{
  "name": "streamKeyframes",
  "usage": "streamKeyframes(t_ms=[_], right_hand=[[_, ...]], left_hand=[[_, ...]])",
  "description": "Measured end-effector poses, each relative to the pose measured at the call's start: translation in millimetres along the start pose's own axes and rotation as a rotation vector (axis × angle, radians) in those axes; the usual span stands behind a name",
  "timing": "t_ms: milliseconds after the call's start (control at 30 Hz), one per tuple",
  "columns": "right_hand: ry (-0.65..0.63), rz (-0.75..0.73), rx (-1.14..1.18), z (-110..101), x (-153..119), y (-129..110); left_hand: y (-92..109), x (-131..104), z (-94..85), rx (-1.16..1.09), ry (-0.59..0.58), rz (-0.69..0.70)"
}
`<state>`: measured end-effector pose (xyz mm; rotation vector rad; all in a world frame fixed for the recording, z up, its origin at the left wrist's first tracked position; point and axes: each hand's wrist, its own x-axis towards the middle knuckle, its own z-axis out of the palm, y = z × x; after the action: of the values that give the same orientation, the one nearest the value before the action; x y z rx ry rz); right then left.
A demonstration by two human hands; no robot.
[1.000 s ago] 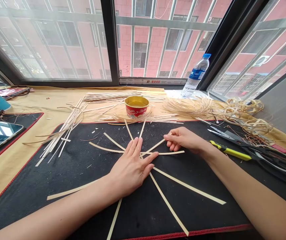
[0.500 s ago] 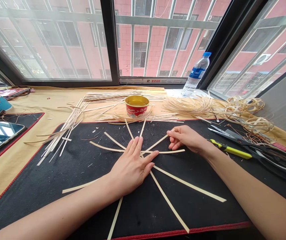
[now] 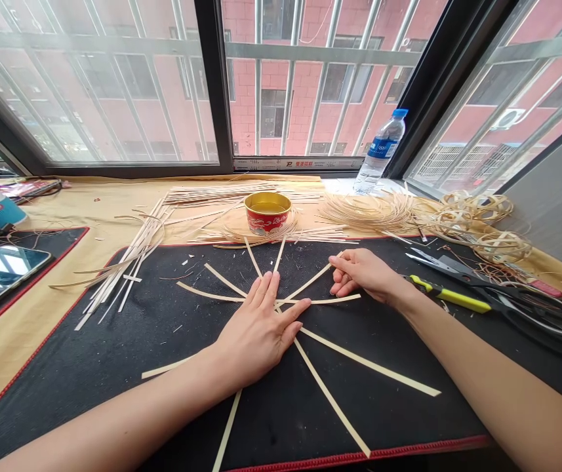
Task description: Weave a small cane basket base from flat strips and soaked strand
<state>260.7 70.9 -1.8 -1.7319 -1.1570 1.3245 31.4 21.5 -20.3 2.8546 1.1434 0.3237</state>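
Note:
Several pale, flat bamboo strips (image 3: 332, 396) cross in a star on the black mat (image 3: 113, 367). My left hand (image 3: 263, 321) lies palm down over the crossing with its fingers extended, hiding the middle of the star. To its right, my right hand (image 3: 357, 272) pinches the outer end of one bamboo strip (image 3: 310, 283) between thumb and fingers. Another strip (image 3: 337, 299) passes below the right hand, its end loose. From under my left forearm a strip end (image 3: 165, 368) sticks out to the left.
Loose strips (image 3: 130, 252) lie at the left, and a red tin (image 3: 267, 216) stands at the back. Behind are a water bottle (image 3: 381, 154) and coiled strips (image 3: 369, 210). Scissors (image 3: 467, 272) and a yellow-green cutter (image 3: 450, 295) rest on the right. A phone (image 3: 2, 278) is far left.
The strip end left of my forearm has slid inward to the right, leaving less of it showing. Both hands keep nearly the same pose, and the view has shifted slightly.

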Motion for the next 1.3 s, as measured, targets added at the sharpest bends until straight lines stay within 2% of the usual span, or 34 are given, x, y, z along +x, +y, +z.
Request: streamKeyframes(t_ms=[133,267,600,733,833,967,1133,1233,1300], right_hand=[[0.031,-0.045,0.050,-2.4,0.4,0.7],[0.126,-0.152,0.093,-5.8,3.3,1.5],[0.424,-0.492,0.114,-14.5,7.3,4.1],[0.513,-0.577,0.124,-18.2,6.4,2.9],[0.527,-0.640,0.120,-18.9,4.9,1.7],[0.416,-0.690,0.062,-16.3,-1.9,-8.0],[0.011,-0.654,-0.133,-0.5,-11.1,-50.9],[-0.216,-0.633,-0.253,17.9,-8.1,-82.5],[-0.340,-0.631,-0.421,32.9,-1.2,-96.1]], left_hand=[[-0.1,0.3,-0.5,-0.023,0.006,-0.003],[0.2,-0.4,-1.5,-0.050,0.057,-0.002],[8.5,-4.3,-6.6,0.235,0.350,-0.009],[12.9,-8.2,-14.7,0.257,0.338,0.022],[14.9,-11.3,-17.8,0.263,0.306,0.062],[15.8,-13.6,-15.6,0.278,0.268,0.101],[12.2,-9.9,-8.5,0.265,0.209,0.108],[8.3,-6.4,-4.7,0.231,0.169,0.087],[6.1,-5.1,-2.4,0.201,0.142,0.069]])
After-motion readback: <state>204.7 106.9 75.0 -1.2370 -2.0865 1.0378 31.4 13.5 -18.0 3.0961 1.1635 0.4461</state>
